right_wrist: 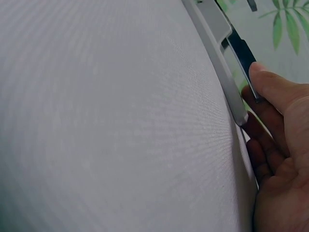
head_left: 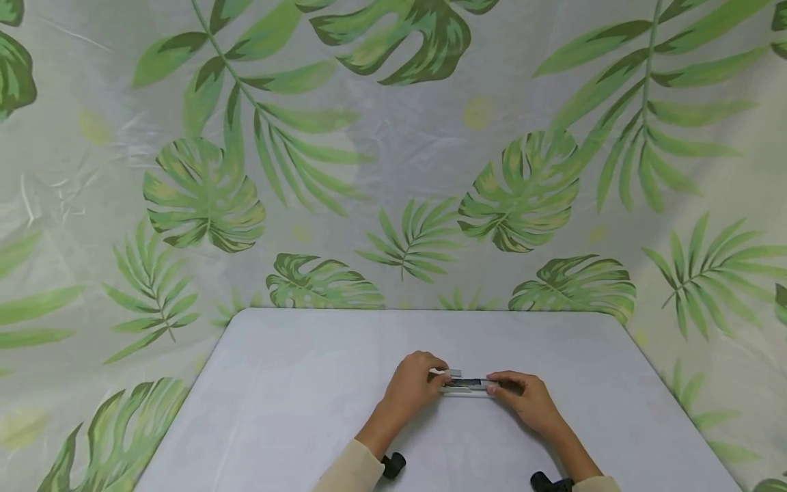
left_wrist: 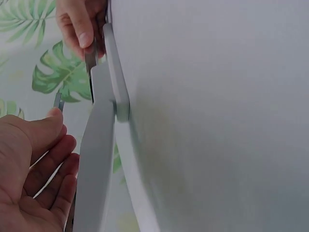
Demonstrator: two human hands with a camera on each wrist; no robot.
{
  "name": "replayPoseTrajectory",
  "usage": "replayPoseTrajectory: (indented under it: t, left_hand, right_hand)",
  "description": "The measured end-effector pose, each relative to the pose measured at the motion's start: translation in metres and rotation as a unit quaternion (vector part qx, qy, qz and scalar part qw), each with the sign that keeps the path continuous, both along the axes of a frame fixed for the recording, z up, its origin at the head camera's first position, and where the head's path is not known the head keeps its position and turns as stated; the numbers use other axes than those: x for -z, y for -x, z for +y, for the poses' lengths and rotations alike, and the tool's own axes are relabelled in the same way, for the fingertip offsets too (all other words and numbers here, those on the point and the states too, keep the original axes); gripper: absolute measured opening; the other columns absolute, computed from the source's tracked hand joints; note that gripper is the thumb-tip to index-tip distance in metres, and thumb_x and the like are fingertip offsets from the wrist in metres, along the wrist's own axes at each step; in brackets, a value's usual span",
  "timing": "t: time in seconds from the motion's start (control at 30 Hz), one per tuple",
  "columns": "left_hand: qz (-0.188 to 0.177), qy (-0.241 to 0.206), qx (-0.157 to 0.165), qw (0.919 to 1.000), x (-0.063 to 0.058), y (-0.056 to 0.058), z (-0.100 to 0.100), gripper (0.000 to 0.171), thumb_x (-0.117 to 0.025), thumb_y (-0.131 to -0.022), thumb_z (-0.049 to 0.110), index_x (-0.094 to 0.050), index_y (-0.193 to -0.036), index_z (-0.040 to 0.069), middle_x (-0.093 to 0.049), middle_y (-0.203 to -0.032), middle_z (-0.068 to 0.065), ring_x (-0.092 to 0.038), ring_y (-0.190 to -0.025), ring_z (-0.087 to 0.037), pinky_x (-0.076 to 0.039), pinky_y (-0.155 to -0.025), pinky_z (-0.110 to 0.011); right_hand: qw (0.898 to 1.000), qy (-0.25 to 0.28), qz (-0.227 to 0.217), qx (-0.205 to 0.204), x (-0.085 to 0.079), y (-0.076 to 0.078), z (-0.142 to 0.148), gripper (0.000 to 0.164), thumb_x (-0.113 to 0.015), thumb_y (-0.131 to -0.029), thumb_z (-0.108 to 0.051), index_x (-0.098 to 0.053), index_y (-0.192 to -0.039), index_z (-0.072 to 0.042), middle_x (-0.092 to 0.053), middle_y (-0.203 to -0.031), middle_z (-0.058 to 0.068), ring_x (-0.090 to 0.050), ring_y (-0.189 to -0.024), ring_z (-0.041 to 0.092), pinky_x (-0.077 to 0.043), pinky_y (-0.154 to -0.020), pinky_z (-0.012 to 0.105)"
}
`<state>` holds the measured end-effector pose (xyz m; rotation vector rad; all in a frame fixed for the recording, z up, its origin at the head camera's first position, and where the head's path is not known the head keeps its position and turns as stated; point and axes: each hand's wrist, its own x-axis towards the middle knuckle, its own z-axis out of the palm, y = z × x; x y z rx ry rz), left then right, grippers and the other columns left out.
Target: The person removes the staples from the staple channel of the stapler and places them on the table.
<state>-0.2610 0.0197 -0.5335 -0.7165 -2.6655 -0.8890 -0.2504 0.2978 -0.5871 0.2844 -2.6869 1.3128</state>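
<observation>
On the table a pale grey stapler (head_left: 470, 393) lies between the two hands, its dark metal magazine (right_wrist: 244, 53) exposed. My left hand (head_left: 419, 378) pinches a short grey strip, seemingly staples (left_wrist: 59, 100), between thumb and finger above the stapler; the other fingers are loosely bent beside its grey top cover (left_wrist: 96, 164). At the opposite end, my right hand (head_left: 527, 400) holds the tip of the magazine between thumb and fingers. The stapler's base (right_wrist: 224, 82) runs along the tabletop beneath. The left fingertips partly hide the strip.
The white tabletop (head_left: 295, 383) stretches around the hands, with its far edge against a leaf-printed curtain (head_left: 424, 171). Black wrist cameras (head_left: 395, 466) are strapped below both hands.
</observation>
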Motion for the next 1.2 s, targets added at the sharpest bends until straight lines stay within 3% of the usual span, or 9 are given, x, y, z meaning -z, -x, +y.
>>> replayPoseTrajectory:
  t: [0.53,1.2]
  left_hand:
    - [0.035,-0.075,0.021,0.9964,-0.009,-0.004,-0.044,0.018,-0.080,-0.091,0.024,-0.080,-0.105,0.013,-0.078,-0.106,0.001,-0.071,-0.104,-0.018,-0.059,-0.090,-0.033]
    - [0.020,-0.110,0.009,0.9937,-0.009,-0.009,-0.097,0.019,-0.082,-0.088,0.025,-0.081,-0.106,0.017,-0.079,-0.107,0.004,-0.073,-0.106,-0.016,-0.059,-0.092,-0.039]
  right_hand:
    - [1.000,-0.003,0.010,-0.004,0.001,0.001,0.002,0.022,-0.081,-0.089,-0.039,-0.079,-0.109,-0.031,-0.077,-0.109,-0.012,-0.067,-0.107,0.003,-0.054,-0.095,0.028]
    - [1.000,-0.004,0.020,-0.008,0.002,0.000,0.000,0.023,-0.081,-0.090,-0.035,-0.080,-0.110,-0.025,-0.078,-0.110,-0.005,-0.068,-0.105,0.004,-0.054,-0.093,0.025]
